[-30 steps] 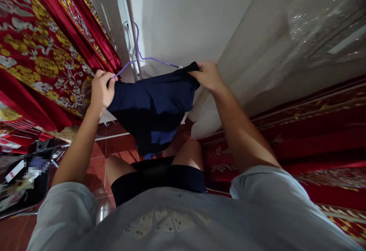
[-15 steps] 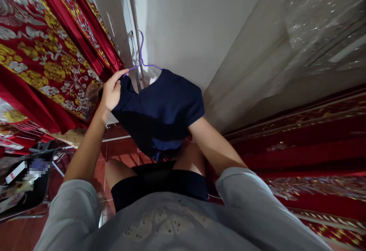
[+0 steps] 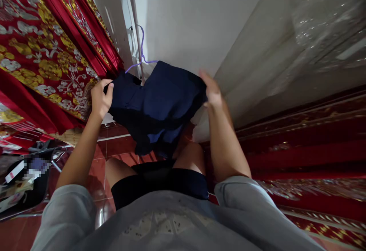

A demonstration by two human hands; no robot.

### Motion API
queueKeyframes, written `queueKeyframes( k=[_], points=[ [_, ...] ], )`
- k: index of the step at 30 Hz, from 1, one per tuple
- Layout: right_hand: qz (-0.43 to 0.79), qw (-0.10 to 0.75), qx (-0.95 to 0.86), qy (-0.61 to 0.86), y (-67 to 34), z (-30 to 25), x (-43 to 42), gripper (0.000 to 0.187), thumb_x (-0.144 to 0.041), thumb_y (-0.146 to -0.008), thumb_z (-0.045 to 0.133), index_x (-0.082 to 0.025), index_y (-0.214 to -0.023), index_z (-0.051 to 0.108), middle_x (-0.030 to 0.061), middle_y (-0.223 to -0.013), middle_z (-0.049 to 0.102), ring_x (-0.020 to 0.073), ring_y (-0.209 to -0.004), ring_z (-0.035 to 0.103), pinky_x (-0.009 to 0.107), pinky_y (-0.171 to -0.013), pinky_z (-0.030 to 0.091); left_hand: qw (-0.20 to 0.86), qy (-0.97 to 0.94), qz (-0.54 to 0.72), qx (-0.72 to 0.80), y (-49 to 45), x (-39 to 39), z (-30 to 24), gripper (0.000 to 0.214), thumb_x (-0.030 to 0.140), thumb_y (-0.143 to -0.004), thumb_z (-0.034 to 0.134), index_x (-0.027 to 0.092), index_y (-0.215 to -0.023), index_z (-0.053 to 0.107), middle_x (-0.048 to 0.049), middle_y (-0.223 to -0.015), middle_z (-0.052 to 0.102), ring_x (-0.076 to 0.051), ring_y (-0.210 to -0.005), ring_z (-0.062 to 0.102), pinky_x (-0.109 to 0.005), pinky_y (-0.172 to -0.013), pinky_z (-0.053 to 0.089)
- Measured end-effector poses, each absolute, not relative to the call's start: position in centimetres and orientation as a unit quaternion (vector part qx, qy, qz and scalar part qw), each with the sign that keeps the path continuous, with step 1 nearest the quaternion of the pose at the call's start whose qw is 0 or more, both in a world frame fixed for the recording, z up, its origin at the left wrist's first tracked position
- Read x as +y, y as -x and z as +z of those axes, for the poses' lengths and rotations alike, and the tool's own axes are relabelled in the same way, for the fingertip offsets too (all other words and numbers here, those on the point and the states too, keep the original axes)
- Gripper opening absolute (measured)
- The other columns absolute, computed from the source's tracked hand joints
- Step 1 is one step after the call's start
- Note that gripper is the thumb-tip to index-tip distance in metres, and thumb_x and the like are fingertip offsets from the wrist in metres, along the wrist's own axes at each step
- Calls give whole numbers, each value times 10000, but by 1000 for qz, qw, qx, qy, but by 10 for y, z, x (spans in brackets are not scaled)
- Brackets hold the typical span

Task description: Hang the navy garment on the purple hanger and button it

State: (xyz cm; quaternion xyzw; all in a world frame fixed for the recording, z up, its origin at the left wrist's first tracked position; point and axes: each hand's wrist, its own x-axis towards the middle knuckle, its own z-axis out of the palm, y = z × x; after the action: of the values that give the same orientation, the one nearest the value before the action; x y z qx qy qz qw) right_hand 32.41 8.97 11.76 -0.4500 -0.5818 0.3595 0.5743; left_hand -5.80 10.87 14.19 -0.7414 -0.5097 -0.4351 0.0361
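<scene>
A dark navy garment (image 3: 160,102) hangs on a thin purple wire hanger (image 3: 142,55) in front of a white wall. My left hand (image 3: 100,98) pinches the garment's left shoulder, fingers closed on the cloth. At the garment's right edge my right hand (image 3: 212,88) rests with fingers stretched along the fabric; it is a little blurred. The lower part of the garment droops over my knees.
Red and gold embroidered cloth (image 3: 42,53) hangs at the left and more lies at the right (image 3: 300,155). A pale translucent curtain (image 3: 286,53) falls at the right. Below are red floor tiles (image 3: 117,144) and a dark tray of clutter (image 3: 23,182) at lower left.
My right hand came out from under the garment and now lies against its right edge. The left hand slid slightly down along the left shoulder. The hanger stayed about where it was.
</scene>
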Motion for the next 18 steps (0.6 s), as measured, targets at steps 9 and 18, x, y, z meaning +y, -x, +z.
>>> queueKeyframes(
  k=[9, 18],
  points=[
    [301, 660, -558, 403, -295, 161, 30, 421, -592, -956, 563, -238, -728, 547, 36, -727, 573, 231, -837, 652, 362, -744, 555, -129, 744, -493, -433, -14, 73, 193, 366, 424, -1066, 398, 242, -1320, 588, -93, -1389, 639, -242, -1368, 573, -448, -1183, 433],
    [425, 383, -781, 250, -264, 129, 12, 468, -612, -1034, 420, -231, -1098, 683, 76, -1096, 715, 202, -1009, 670, 360, -930, 530, -547, 641, -318, -434, 3, 14, 208, 256, 360, -977, 507, 210, -1122, 655, 0, -655, 488, -94, -472, 424, -295, -503, 489]
  ],
)
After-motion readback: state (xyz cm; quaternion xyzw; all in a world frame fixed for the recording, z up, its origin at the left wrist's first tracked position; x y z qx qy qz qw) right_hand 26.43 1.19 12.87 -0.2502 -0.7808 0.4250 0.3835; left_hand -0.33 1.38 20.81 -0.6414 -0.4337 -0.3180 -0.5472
